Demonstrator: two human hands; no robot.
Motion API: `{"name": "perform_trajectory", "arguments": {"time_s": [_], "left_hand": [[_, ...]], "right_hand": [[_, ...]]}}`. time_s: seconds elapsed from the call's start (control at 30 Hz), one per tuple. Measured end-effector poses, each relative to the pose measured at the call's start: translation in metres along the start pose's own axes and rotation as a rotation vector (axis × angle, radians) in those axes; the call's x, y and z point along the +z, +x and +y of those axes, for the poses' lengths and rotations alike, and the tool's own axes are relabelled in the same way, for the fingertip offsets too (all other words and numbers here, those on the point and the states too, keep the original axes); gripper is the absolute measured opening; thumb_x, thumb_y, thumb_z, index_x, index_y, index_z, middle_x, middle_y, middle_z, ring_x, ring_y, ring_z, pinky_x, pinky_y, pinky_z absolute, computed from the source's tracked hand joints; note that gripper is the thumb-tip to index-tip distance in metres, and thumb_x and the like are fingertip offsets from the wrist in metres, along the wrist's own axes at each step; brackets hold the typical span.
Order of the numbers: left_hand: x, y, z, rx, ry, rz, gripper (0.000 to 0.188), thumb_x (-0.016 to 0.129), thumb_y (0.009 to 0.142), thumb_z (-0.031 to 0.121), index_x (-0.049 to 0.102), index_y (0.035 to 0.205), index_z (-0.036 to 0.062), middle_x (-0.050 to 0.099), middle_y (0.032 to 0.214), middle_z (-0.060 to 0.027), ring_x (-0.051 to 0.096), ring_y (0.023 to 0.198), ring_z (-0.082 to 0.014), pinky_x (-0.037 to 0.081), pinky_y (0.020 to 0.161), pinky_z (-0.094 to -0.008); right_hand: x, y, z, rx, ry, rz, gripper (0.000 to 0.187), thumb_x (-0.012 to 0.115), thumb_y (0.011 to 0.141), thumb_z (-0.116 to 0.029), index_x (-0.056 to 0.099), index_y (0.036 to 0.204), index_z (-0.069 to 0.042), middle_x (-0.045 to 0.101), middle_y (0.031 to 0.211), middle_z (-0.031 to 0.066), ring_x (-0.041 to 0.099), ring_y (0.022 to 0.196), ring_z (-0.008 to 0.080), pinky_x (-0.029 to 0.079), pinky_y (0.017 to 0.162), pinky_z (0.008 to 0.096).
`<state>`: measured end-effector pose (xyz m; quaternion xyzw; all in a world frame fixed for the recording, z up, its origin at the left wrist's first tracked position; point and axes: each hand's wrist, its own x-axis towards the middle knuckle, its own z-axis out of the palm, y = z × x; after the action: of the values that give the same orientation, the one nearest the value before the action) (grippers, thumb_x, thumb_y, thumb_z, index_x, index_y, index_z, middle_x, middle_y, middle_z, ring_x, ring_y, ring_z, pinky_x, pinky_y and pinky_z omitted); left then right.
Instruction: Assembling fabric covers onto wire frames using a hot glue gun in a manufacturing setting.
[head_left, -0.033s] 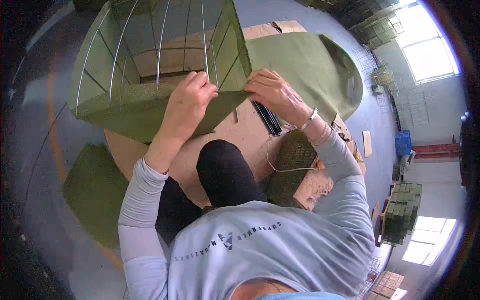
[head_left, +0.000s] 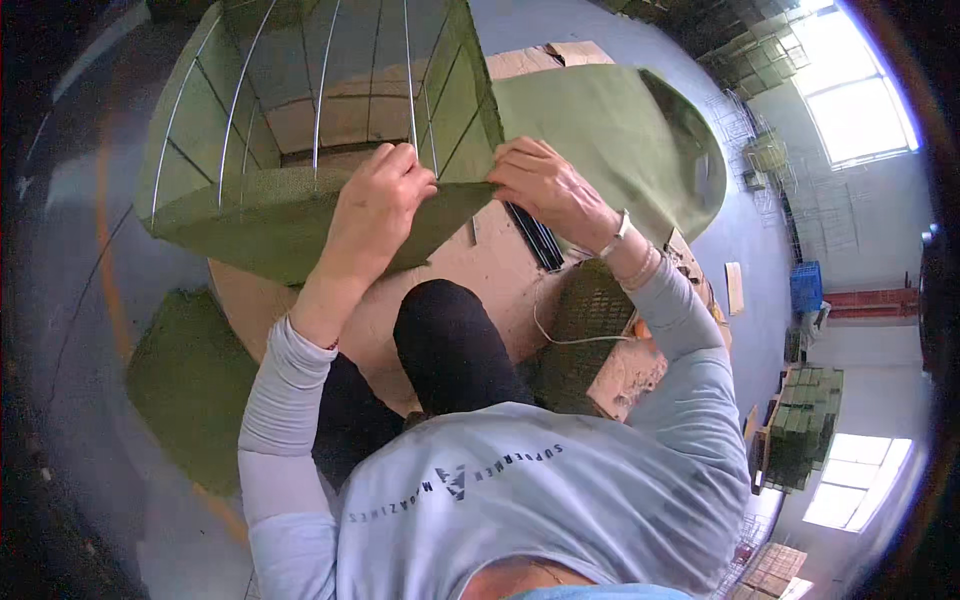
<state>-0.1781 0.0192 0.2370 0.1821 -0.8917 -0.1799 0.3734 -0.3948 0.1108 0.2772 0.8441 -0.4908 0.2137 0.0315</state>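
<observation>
In front of me, a box-shaped wire frame [head_left: 316, 110] is covered with green woven-looking sheet [head_left: 290, 225], its side facing up crossed by bare metal rods. My left hand [head_left: 385, 200] is closed in a pinch on the sheet's near edge, beside one rod. At the near right corner of the box, my right hand [head_left: 545, 185] pinches the same green edge, its fingertips partly hidden behind the knuckles. A short gap of edge runs between the two hands. Any small part inside either pinch is too small to make out.
Beneath the box is a tan board [head_left: 470, 260], with dark metal strips [head_left: 535, 238] lying on it. A large green sheet [head_left: 610, 140] spreads to the right. A dark woven basket [head_left: 585, 320] and white cord stand near my right arm. Green material [head_left: 185, 380] lies at left.
</observation>
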Motion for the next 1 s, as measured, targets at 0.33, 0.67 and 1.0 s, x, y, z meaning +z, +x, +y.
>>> {"name": "perform_trajectory", "arguments": {"time_s": [0.33,0.67,1.0], "left_hand": [[0.004,-0.001,0.003,0.016,0.101,-0.043,0.009,0.064,0.076,0.011,0.062,0.077,0.0022,0.052,0.083,-0.0067,0.054,0.086,-0.0215,0.048,0.077,-0.0323],[0.008,-0.01,-0.016,-0.047,0.296,-0.026,0.01,0.058,0.073,0.013,0.061,0.068,0.0055,0.057,0.075,-0.0129,0.056,0.079,-0.0287,0.047,0.068,-0.0389],[0.082,0.012,-0.024,0.166,0.245,0.099,0.02,0.061,0.07,0.024,0.057,0.059,0.0075,0.053,0.077,-0.0077,0.053,0.085,-0.0237,0.048,0.071,-0.0347]], "right_hand": [[-0.008,0.009,0.013,-0.091,-0.048,-0.316,0.018,0.062,0.078,-0.017,0.054,0.085,-0.002,0.053,0.087,0.0096,0.05,0.091,0.0264,0.039,0.084,0.0367],[0.004,0.045,-0.007,0.096,-0.067,-0.536,0.021,0.058,0.08,-0.022,0.057,0.091,-0.004,0.056,0.089,0.0127,0.053,0.091,0.0319,0.036,0.087,0.0444],[0.014,-0.018,0.023,-0.034,-0.154,-0.143,0.013,0.054,0.082,-0.01,0.048,0.082,0.002,0.044,0.079,0.0189,0.045,0.081,0.0382,0.035,0.079,0.0494]]}}
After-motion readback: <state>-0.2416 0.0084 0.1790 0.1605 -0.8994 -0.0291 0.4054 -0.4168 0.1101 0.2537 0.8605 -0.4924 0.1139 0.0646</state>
